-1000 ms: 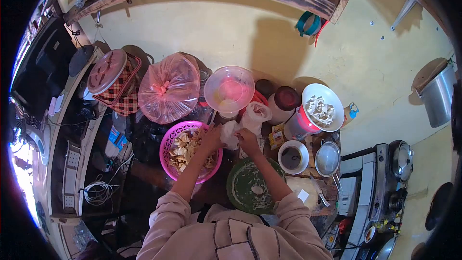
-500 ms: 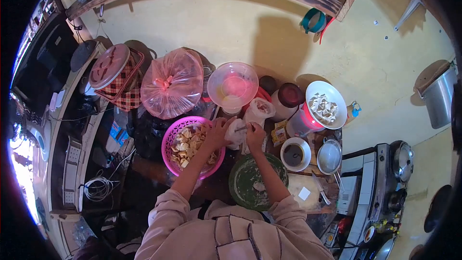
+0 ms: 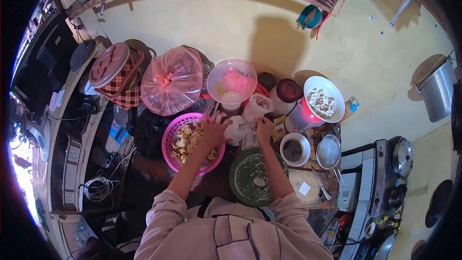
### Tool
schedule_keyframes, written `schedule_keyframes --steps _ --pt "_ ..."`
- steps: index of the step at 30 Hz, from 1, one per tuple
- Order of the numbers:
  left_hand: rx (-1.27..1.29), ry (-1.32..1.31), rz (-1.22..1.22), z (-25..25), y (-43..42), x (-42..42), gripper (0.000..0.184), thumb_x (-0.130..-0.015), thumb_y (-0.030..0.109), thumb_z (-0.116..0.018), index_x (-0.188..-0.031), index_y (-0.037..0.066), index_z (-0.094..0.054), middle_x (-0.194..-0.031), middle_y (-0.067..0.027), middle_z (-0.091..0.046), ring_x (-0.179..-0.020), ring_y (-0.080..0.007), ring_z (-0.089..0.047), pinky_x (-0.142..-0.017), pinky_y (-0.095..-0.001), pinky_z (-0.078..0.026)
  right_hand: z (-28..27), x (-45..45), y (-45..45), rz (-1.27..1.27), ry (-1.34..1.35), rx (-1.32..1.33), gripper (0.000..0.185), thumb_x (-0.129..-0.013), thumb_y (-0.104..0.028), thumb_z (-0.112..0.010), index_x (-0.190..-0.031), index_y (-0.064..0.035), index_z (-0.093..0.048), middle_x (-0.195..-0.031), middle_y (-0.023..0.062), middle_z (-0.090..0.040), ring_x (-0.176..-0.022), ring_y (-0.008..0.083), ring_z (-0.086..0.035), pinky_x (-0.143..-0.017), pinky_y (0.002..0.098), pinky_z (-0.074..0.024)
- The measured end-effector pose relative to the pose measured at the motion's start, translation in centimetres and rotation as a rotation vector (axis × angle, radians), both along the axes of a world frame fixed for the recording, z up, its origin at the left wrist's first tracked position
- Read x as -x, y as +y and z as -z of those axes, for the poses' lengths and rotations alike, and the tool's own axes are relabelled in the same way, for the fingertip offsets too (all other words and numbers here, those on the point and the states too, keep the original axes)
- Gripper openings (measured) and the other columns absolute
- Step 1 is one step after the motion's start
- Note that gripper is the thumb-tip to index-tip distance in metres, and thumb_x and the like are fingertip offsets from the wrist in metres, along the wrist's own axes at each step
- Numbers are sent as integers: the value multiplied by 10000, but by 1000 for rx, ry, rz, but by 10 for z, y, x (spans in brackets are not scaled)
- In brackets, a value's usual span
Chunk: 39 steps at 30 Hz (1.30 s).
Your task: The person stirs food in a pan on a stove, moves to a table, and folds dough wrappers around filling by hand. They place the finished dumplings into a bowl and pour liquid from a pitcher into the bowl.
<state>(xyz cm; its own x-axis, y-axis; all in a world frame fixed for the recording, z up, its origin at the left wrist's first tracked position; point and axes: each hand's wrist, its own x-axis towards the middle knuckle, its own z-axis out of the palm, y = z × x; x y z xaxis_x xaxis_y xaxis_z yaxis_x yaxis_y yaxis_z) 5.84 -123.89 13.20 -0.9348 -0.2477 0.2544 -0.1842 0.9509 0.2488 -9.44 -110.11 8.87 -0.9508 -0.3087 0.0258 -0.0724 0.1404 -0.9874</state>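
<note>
My left hand [image 3: 215,131] reaches over the right rim of a pink basket [image 3: 167,156] that holds folded pale dough pieces [image 3: 185,142]. Its fingers are spread, with the tips beside a small white plastic bag [image 3: 235,131]. On the bag's other side, my right hand [image 3: 264,129] is closed in a pinch. A thin, pale thing runs from these fingers toward the bag; its kind is too small to make out. Below the right hand lies a round green tray [image 3: 245,188] dusted with white powder.
A white bowl of dark liquid [image 3: 294,149], a strainer [image 3: 328,151] and a knife [image 3: 320,183] lie to the right. Behind stand a plate of white pieces [image 3: 332,94], a clear bowl [image 3: 232,79] and a tied pink bag [image 3: 171,86]. A stove [image 3: 380,183] is far right.
My right hand has shifted slightly right and up, away from the bag. My left hand's fingers have spread apart and lifted a little off the bag.
</note>
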Motion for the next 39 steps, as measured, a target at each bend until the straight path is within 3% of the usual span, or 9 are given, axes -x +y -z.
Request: schedule_keyframes --steps 3,9,17,24,27,30,36,39 --pt "83 167 -41 -1 5 2 531 -620 464 -660 -1019 157 -491 -1071 -51 -435 -1058 -238 -386 -849 -537 -233 0 0 2 2 -62 16 165 -804 -106 -516 -791 12 -631 -553 60 -561 -459 131 -528 -469 262 -415" --pt "-36 181 -171 1 11 13 255 -725 325 -567 -793 85 -511 -813 -91 -482 -852 -262 -452 -727 -456 -297 4 -1 4 37 -68 -1 157 -826 -110 -520 -795 5 -624 -573 30 -546 -466 89 -495 -444 228 -400" --pt "-75 232 -251 21 9 14 157 -731 230 -548 -749 77 -520 -802 -102 -497 -828 -278 -476 -734 -484 -344 -23 -3 11 60 -183 59 164 -812 -126 -534 -777 5 -627 -554 34 -540 -445 93 -494 -436 222 -408" --pt "-52 223 -342 2 19 8 117 -760 204 -528 -753 87 -528 -824 -96 -505 -859 -287 -470 -746 -504 -335 -34 2 17 73 -142 33 158 -816 -124 -545 -774 11 -616 -541 32 -540 -459 102 -527 -426 237 -412" --pt "-52 257 -283 9 15 8 115 -752 181 -529 -744 66 -526 -778 -100 -496 -815 -292 -478 -704 -459 -342 -43 -1 19 98 -183 64 174 -814 -152 -552 -775 5 -615 -539 36 -544 -456 109 -525 -432 242 -413" --pt "38 270 -384 -6 29 5 112 -748 170 -538 -740 58 -526 -777 -106 -493 -805 -295 -478 -720 -466 -346 -40 4 17 105 -187 48 184 -818 -165 -549 -757 -5 -614 -552 27 -537 -468 95 -507 -432 230 -409" --pt "-133 315 -262 -4 21 5 124 -766 159 -529 -747 37 -519 -784 -124 -483 -804 -310 -466 -725 -432 -358 -37 7 17 70 -14 -37 180 -823 -168 -546 -769 -6 -605 -540 25 -526 -456 93 -496 -420 222 -394" --pt "-241 312 -256 2 18 5 125 -770 155 -525 -752 32 -518 -769 -132 -481 -787 -317 -457 -711 -422 -360 -38 5 17 94 -115 72 192 -821 -166 -532 -763 1 -609 -513 21 -512 -440 104 -491 -424 247 -377"
